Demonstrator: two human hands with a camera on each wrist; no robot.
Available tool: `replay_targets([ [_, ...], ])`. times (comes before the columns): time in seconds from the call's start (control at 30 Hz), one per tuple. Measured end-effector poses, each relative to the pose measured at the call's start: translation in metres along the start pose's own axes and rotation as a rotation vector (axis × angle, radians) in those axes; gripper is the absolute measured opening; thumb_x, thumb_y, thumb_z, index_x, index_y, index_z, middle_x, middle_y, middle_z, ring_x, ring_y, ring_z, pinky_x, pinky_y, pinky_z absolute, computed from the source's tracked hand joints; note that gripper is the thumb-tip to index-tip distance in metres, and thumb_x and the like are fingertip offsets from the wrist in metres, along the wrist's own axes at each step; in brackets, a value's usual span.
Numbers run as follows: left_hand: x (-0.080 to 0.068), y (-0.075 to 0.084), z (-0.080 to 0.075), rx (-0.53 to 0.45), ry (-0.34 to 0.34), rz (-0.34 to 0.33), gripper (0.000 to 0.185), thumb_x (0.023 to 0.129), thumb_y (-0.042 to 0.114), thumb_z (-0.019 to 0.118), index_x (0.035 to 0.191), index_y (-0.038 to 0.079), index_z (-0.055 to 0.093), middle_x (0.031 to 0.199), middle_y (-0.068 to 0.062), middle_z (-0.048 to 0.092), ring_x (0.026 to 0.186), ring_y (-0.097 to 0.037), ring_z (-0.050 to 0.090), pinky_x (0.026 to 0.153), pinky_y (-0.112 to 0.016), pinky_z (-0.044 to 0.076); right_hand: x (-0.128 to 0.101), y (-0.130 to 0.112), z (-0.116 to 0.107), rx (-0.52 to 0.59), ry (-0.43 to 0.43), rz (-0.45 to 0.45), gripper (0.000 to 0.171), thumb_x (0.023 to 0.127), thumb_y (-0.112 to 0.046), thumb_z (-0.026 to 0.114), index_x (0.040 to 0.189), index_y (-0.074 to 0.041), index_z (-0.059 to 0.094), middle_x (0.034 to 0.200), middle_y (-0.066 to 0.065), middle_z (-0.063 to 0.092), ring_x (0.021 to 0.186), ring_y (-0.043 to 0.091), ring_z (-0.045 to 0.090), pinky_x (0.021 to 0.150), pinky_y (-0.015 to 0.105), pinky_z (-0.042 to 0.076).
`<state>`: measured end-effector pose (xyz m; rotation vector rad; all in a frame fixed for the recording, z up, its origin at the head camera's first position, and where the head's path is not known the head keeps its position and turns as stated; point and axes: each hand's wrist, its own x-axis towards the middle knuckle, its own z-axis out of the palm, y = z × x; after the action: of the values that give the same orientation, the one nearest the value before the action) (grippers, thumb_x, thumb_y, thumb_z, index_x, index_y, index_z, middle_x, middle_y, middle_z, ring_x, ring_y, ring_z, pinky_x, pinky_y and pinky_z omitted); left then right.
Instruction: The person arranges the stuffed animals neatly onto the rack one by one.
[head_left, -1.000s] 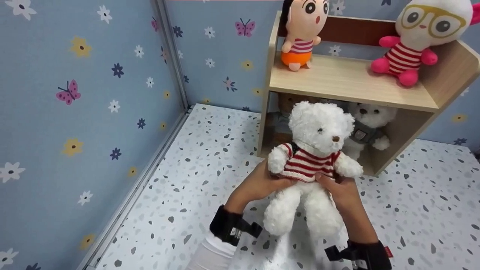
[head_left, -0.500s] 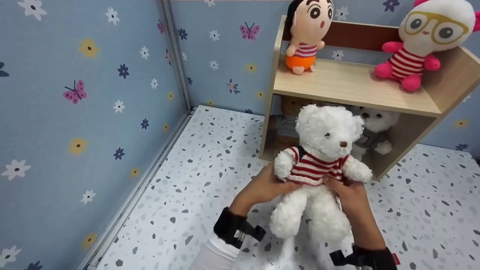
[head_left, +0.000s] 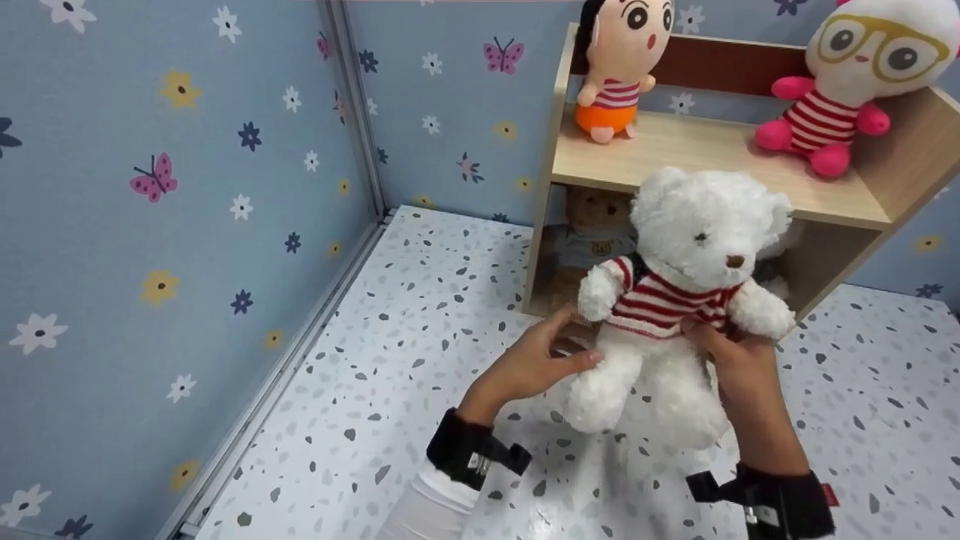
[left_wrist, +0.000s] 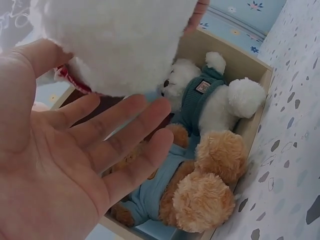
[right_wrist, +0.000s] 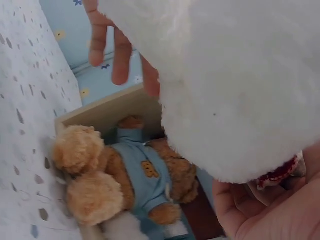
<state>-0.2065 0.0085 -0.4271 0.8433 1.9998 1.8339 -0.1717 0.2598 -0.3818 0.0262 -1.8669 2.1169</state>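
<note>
A white teddy bear [head_left: 671,304] in a red-and-white striped sweater is held up in front of a wooden shelf. My right hand [head_left: 739,367] grips it at the waist, thumb over the sweater's hem. Beside the bear's other side, my left hand [head_left: 529,367] has its fingers extended, the thumb close to or touching a leg. The left wrist view shows that palm [left_wrist: 60,150] facing up with fingers spread, nothing wrapped in them. White fur [right_wrist: 240,90] fills much of the right wrist view and hides most of the right fingers.
The wooden shelf [head_left: 750,165] carries a doll in orange shorts [head_left: 611,105] and a pink-limbed plush in yellow glasses [head_left: 825,112]. Its lower compartment holds a brown bear in blue [right_wrist: 145,170] and a white bear in green [left_wrist: 205,97]. A flowered wall [head_left: 225,187] stands left.
The white teddy bear has risen and shifted right with my right hand. My left hand has loosened from its waist, its fingers now extended beside the bear.
</note>
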Motion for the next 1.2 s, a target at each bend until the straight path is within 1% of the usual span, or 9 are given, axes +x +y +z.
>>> replay_targets([
  [0.13,0.0,0.001,-0.003,0.032,-0.001,0.026,0.041,0.094,0.03,0.062,0.133,0.02,0.052,0.122,0.001,0.061,0.111,-0.014,0.061,0.092,-0.03,0.051,0.011,-0.013,-0.002,0.071,0.003,-0.065,0.042,0.08,0.012,0.067,0.119,-0.001,0.054,0.102,0.006,0.064,0.089,0.014,0.061,0.071,0.022,0.052],
  [0.33,-0.002,0.014,-0.004,0.047,0.008,0.054,0.036,0.097,0.019,0.058,0.131,0.01,0.052,0.126,-0.008,0.06,0.114,-0.018,0.059,0.093,-0.03,0.051,0.026,-0.028,-0.003,0.134,0.007,-0.147,0.051,0.076,0.017,0.068,0.123,0.002,0.053,0.115,0.012,0.062,0.102,0.019,0.06,0.083,0.024,0.051],
  [0.4,-0.003,0.017,-0.004,0.055,0.008,0.057,0.035,0.097,0.016,0.057,0.131,0.008,0.053,0.126,-0.009,0.059,0.114,-0.019,0.059,0.093,-0.03,0.05,0.029,-0.034,-0.004,0.152,0.018,-0.151,0.05,0.075,0.017,0.068,0.122,0.002,0.054,0.113,0.013,0.063,0.094,0.019,0.061,0.075,0.024,0.052],
  [0.53,-0.001,0.013,-0.004,0.056,0.01,0.052,0.032,0.096,0.017,0.058,0.128,0.013,0.055,0.122,-0.005,0.06,0.111,-0.017,0.06,0.092,-0.028,0.05,0.038,-0.044,-0.004,0.272,0.007,-0.182,0.051,0.076,0.022,0.065,0.122,0.005,0.052,0.113,0.015,0.062,0.088,0.02,0.06,0.065,0.024,0.053],
  [0.63,0.002,0.005,-0.005,0.052,0.007,0.046,0.03,0.096,0.021,0.059,0.126,0.02,0.056,0.119,-0.001,0.061,0.109,-0.016,0.061,0.091,-0.028,0.051,0.046,-0.054,-0.004,0.353,-0.004,-0.193,0.053,0.076,0.025,0.06,0.124,0.005,0.05,0.118,0.016,0.06,0.097,0.022,0.06,0.073,0.026,0.055],
  [0.7,0.003,0.002,-0.004,0.056,0.006,0.04,0.03,0.096,0.021,0.059,0.125,0.022,0.056,0.118,-0.001,0.062,0.108,-0.016,0.061,0.091,-0.029,0.051,0.05,-0.062,-0.005,0.356,0.035,-0.156,0.054,0.076,0.024,0.063,0.123,0.001,0.051,0.116,0.014,0.059,0.09,0.021,0.061,0.067,0.026,0.054],
  [0.87,0.005,-0.006,-0.004,0.084,0.01,0.05,0.029,0.095,0.027,0.06,0.124,0.024,0.057,0.12,-0.001,0.062,0.107,-0.011,0.06,0.092,-0.029,0.051,0.064,-0.088,-0.008,0.385,0.096,-0.141,0.063,0.072,0.025,0.066,0.125,-0.006,0.048,0.12,0.009,0.054,0.095,0.02,0.058,0.073,0.027,0.052],
  [1.03,0.004,-0.016,-0.007,0.191,0.024,-0.019,0.03,0.095,0.031,0.06,0.124,0.022,0.057,0.118,0.0,0.063,0.105,-0.009,0.06,0.09,-0.027,0.05,0.083,-0.108,-0.006,0.427,0.128,-0.185,0.057,0.071,0.021,0.07,0.121,-0.002,0.054,0.119,0.011,0.056,0.097,0.022,0.056,0.071,0.031,0.052],
  [1.2,0.003,-0.035,-0.008,0.342,-0.01,-0.12,0.035,0.094,0.031,0.061,0.126,0.019,0.057,0.11,0.004,0.067,0.096,-0.009,0.063,0.081,-0.023,0.052,0.095,-0.12,-0.005,0.428,0.212,-0.123,0.053,0.073,0.014,0.074,0.119,-0.006,0.056,0.123,0.007,0.058,0.104,0.019,0.056,0.072,0.028,0.05],
])
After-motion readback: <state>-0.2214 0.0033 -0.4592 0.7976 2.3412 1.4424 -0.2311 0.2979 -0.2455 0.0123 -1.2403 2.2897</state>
